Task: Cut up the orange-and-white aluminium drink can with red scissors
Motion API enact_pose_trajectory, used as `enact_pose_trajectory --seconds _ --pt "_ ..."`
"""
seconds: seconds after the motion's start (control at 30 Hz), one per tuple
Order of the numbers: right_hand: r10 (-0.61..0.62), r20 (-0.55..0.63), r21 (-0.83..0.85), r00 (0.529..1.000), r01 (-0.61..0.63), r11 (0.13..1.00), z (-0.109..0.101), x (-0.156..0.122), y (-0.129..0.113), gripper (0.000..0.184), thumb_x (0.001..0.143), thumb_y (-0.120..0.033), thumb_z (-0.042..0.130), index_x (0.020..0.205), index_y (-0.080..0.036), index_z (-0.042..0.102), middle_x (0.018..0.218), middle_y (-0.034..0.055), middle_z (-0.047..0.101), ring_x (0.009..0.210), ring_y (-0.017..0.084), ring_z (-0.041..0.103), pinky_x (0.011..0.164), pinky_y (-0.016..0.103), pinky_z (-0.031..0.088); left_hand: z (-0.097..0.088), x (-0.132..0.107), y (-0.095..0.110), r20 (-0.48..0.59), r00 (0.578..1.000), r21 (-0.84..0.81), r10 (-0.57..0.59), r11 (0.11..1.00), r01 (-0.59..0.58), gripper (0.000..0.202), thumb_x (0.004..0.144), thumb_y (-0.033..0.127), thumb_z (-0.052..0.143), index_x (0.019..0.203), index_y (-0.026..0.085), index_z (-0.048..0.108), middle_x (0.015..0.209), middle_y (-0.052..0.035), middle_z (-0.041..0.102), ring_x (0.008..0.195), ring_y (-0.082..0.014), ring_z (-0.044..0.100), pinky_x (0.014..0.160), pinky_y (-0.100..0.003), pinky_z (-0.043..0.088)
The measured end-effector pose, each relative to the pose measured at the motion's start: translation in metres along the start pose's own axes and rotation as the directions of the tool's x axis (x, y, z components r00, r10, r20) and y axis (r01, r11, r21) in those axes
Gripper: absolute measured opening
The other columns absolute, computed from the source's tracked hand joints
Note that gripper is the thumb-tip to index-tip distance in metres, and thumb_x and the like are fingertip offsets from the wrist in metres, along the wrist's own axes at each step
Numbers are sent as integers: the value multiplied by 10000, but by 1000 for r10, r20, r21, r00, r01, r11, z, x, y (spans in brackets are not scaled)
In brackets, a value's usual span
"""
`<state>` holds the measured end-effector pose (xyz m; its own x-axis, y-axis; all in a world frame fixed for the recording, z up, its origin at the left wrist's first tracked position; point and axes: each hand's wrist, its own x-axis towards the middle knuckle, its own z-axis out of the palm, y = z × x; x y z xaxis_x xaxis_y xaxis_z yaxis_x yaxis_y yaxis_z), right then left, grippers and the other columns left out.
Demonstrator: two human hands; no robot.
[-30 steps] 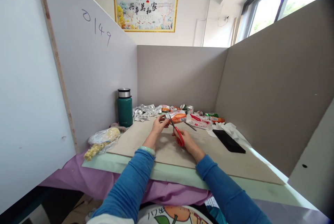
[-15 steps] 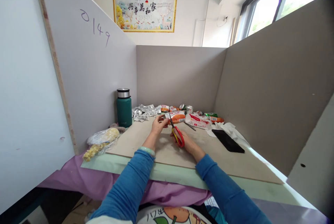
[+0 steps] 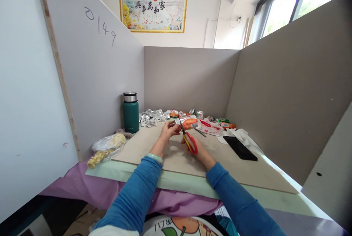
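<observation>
Head view: packet [image 3: 189, 123] in left hand [image 3: 169, 130], scissors [image 3: 190, 141] (red) in right hand [image 3: 197, 148].

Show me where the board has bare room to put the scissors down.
The board is bare near its front right corner, between the right sleeve and the phone. Another bare patch lies left of the left hand, toward the bottle. The back edge is crowded with wrappers.

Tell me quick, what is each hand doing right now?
Left hand: closed, pinching the end of the packet.
Right hand: closed on the scissors, blades at the packet.
</observation>
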<state>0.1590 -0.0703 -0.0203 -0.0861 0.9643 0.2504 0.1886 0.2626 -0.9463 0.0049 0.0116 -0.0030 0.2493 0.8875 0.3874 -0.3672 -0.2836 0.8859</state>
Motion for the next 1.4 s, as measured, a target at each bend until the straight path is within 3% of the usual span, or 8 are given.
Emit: enact_pose_trajectory --seconds 0.1,0.23,0.37,0.5,0.67,0.9,1.2,1.4 --pt "9 -67 -90 998 -15 996 1 -1 1 545 860 -751 562 766 -215 598 541 -11 524 434 136 452 428 295 356 1 -1 1 17 1000 7 -23 1000 23 590 698 441 885 1108 152 574 1020 -100 675 804 -191 696 756 -383 604" --pt "-3 -25 -80 1000 1 997 1 0 3 605 906 -784 438 744 -223 597 504 -1 523 411 151 455 427 306 346 2 -2 1 20 1000 12 -19 1000 19 562 724 444 869 1101 154 569 1025 -98 673 807 -191 697 741 -371 603" --pt "5 -113 -166 994 -24 986 0 1 1 588 851 -780 542 746 -204 593 512 -14 527 443 138 465 432 272 352 3 -1 0 -34 999 54 -34 998 36 577 708 445 889 1078 152 557 1022 -87 671 757 -172 693 699 -347 599" --pt "17 -21 -102 1000 -19 995 0 0 1 632 932 -777 384 766 -202 588 484 -15 509 407 134 451 423 273 347 1 -1 0 5 1000 42 -24 999 24 597 708 490 886 1081 143 574 1005 -87 677 793 -186 699 685 -336 599" --pt "59 -76 -97 995 -66 993 0 4 7 558 898 -735 506 736 -208 586 492 -5 513 395 134 432 395 282 321 -1 -1 -2 32 998 65 -48 997 46 602 695 527 885 1052 143 588 1015 -92 681 810 -196 707 677 -334 596" --pt "28 18 -50 999 -27 998 -2 4 7 618 946 -768 356 764 -221 581 478 -1 503 396 153 443 427 303 337 -1 -2 -1 77 997 57 -25 998 20 644 665 605 875 1006 150 574 961 -65 673 736 -159 684 671 -327 585" --pt "2 -156 -209 988 -35 977 2 3 5 564 882 -732 543 750 -186 596 528 -9 537 444 131 483 444 259 377 3 1 -5 -60 998 161 0 987 10 599 686 539 884 1009 152 559 980 -64 666 639 -132 667 588 -292 557" --pt "64 -89 -105 994 -73 992 4 3 4 610 915 -772 438 738 -205 577 482 -2 516 393 137 456 409 272 358 2 -3 1 34 999 124 -27 992 22 582 705 570 859 1003 153 583 982 -73 679 719 -146 683 613 -282 565"
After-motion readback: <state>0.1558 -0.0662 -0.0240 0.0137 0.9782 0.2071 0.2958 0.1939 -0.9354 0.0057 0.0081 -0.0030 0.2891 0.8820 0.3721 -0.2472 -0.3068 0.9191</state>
